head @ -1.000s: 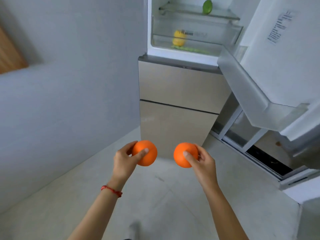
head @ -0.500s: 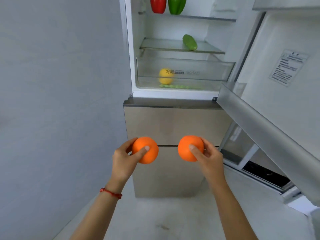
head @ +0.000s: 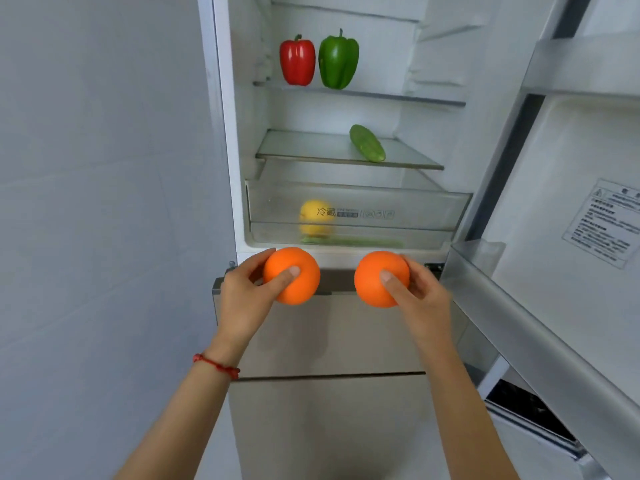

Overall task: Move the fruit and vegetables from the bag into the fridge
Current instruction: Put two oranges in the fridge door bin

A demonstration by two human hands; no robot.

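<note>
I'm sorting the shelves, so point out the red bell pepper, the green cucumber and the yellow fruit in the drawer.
Red bell pepper (head: 297, 63): head view, middle of its body.
Green cucumber (head: 367, 143): head view, mid-length.
Yellow fruit (head: 316, 217): head view, centre, behind the clear drawer front.

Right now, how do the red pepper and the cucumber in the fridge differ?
The red pepper stands upright with its stem up; the cucumber lies flat on its side. The pepper is red and blocky; the cucumber is green, long and slim. The pepper sits on the upper shelf right beside a green pepper; the cucumber lies alone on the glass shelf below. Both rest on open shelves, not in the drawer.
</note>
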